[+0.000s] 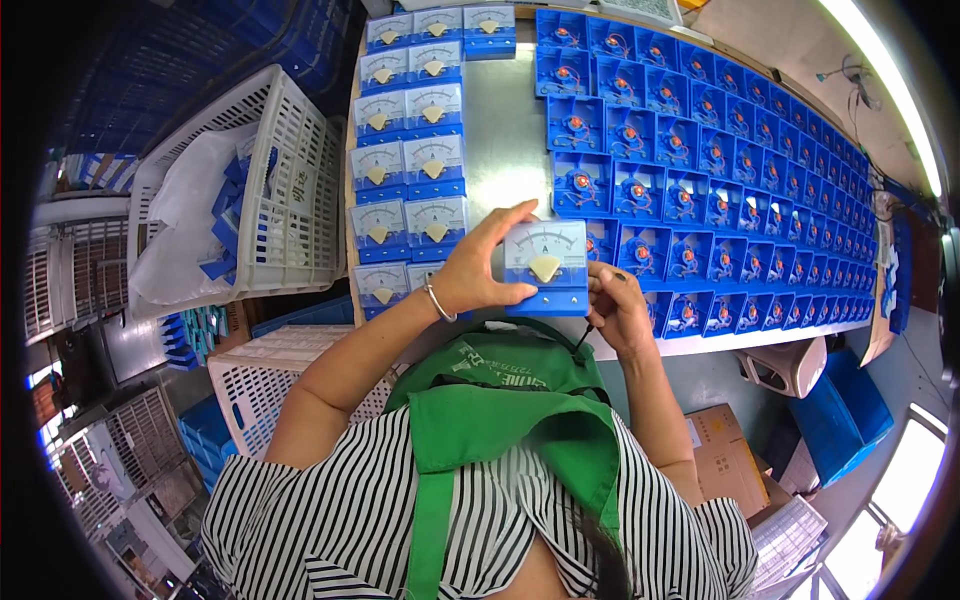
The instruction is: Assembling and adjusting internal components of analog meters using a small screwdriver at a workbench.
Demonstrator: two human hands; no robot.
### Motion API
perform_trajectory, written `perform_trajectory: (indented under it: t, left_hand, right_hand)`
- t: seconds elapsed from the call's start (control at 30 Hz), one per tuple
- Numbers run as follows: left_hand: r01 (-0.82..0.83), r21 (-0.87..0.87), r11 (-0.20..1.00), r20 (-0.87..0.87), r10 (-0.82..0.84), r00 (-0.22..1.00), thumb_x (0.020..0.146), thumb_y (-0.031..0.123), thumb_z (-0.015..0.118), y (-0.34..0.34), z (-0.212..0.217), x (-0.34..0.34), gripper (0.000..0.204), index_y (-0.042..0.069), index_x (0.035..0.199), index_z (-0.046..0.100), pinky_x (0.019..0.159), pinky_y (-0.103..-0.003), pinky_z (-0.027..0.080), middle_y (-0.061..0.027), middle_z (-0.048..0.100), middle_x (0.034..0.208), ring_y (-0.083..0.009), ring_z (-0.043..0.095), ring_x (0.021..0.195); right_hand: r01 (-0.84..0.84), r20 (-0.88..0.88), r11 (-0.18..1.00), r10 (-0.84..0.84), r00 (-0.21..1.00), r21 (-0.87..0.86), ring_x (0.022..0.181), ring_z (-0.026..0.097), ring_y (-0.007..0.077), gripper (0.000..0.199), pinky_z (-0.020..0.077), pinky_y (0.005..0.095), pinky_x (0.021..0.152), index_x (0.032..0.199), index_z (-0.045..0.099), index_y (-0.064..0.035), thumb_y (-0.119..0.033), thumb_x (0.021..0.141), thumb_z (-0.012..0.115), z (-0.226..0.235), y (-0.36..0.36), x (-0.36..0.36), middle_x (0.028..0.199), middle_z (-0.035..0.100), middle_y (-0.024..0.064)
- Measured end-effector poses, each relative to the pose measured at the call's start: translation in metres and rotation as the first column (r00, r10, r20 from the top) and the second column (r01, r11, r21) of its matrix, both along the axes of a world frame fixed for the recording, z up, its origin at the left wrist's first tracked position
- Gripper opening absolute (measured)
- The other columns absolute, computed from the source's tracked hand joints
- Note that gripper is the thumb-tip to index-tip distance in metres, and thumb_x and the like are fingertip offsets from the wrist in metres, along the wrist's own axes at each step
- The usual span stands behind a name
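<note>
My left hand (478,268) grips a blue-and-white ammeter (545,240) by its left side, thumb along the lower front. The meter has a curved scale, a pale yellow fan-shaped piece below it and a blue base. At its right edge is my right hand (622,312), fingers curled closed around a thin dark tool (584,338) whose narrow end sticks out below; its exact kind cannot be made out. Left of my left hand, similar finished-looking meters (436,165) stand in two columns. On the right lie rows of open blue housings (640,190) with orange-red centres and wires.
A metallic worktop (497,130) shows between the meters and housings. To the left stands a white plastic crate (300,190) with a white bag and blue parts. Another white crate (250,385) sits lower left. A cardboard box (728,455) and blue bin (845,420) are lower right.
</note>
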State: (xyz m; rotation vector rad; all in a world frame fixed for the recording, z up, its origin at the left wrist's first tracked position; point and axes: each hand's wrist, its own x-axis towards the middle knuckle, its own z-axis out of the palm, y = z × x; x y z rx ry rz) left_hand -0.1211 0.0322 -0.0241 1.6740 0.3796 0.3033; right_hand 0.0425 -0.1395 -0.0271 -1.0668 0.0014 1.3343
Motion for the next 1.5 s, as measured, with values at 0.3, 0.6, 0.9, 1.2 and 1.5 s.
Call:
perform_trajectory:
  t: [0.3, 0.6, 0.9, 1.2, 1.5]
  left_hand:
    - [0.002, 0.398, 0.917, -0.018, 0.005, 1.0, 0.073, 0.009, 0.068, -0.012, -0.039, 0.001, 0.069, 0.005, 0.137, 0.041, 0.102, -0.036, 0.039, -0.0155, 0.052, 0.127, -0.0286, 0.051, 0.119]
    - [-0.087, 0.539, 0.838, 0.038, 0.079, 0.996, 0.072, 0.011, 0.069, 0.055, -0.042, 0.022, 0.064, 0.005, 0.131, 0.047, 0.096, -0.037, 0.043, -0.016, 0.054, 0.121, -0.0318, 0.053, 0.112]
    - [-0.069, 0.917, 0.393, -0.085, 0.362, 0.928, 0.072, 0.012, 0.069, 0.275, -0.068, 0.133, 0.06, 0.006, 0.128, 0.049, 0.099, -0.041, 0.041, -0.0159, 0.05, 0.129, -0.0323, 0.049, 0.119]
    - [0.022, 0.963, 0.268, -0.158, 0.496, 0.854, 0.06, 0.015, 0.077, 0.298, -0.066, 0.175, 0.063, 0.006, 0.118, 0.054, 0.092, -0.043, 0.042, -0.0133, 0.053, 0.113, -0.0306, 0.051, 0.108]
    - [-0.086, 0.654, 0.751, -0.013, 0.125, 0.992, 0.059, 0.02, 0.074, 0.132, 0.019, 0.068, 0.068, 0.003, 0.121, 0.051, 0.091, -0.038, 0.047, -0.0171, 0.047, 0.118, -0.0345, 0.054, 0.106]
  right_hand:
    - [-0.266, 0.815, 0.829, 0.546, 0.192, -0.492, 0.054, 0.061, 0.0279, 0.017, 0.0474, 0.0375, 0.051, 0.078, 0.055, -0.0017, -0.014, 0.08, 0.067, -0.004, -0.039, -0.015, 0.059, 0.058, 0.015]
    - [-0.042, 0.798, 0.801, 0.588, -0.133, -0.597, 0.061, 0.063, 0.034, 0.024, 0.0478, 0.0436, 0.053, 0.085, 0.059, -0.0049, -0.026, 0.08, 0.07, -0.043, -0.025, -0.026, 0.069, 0.063, 0.0166]
    - [-0.081, 0.891, 0.891, 0.451, 0.057, -0.446, 0.058, 0.064, 0.0259, 0.018, 0.0495, 0.0356, 0.053, 0.092, 0.067, -0.0035, -0.014, 0.078, 0.072, -0.003, 0.007, 0.001, 0.07, 0.065, 0.0124]
    - [-0.193, 0.911, 0.907, 0.398, 0.104, -0.374, 0.06, 0.064, 0.0245, 0.019, 0.0493, 0.0333, 0.054, 0.094, 0.066, -0.0019, -0.008, 0.077, 0.072, 0.014, 0.028, 0.004, 0.071, 0.065, 0.0113]
    - [-0.144, 0.489, 0.972, 0.217, 0.845, -0.183, 0.056, 0.056, 0.0076, 0.022, 0.0383, 0.0206, 0.045, 0.103, 0.065, 0.0019, -0.014, 0.089, 0.06, 0.017, 0.068, 0.01, 0.077, 0.068, 0.0072]
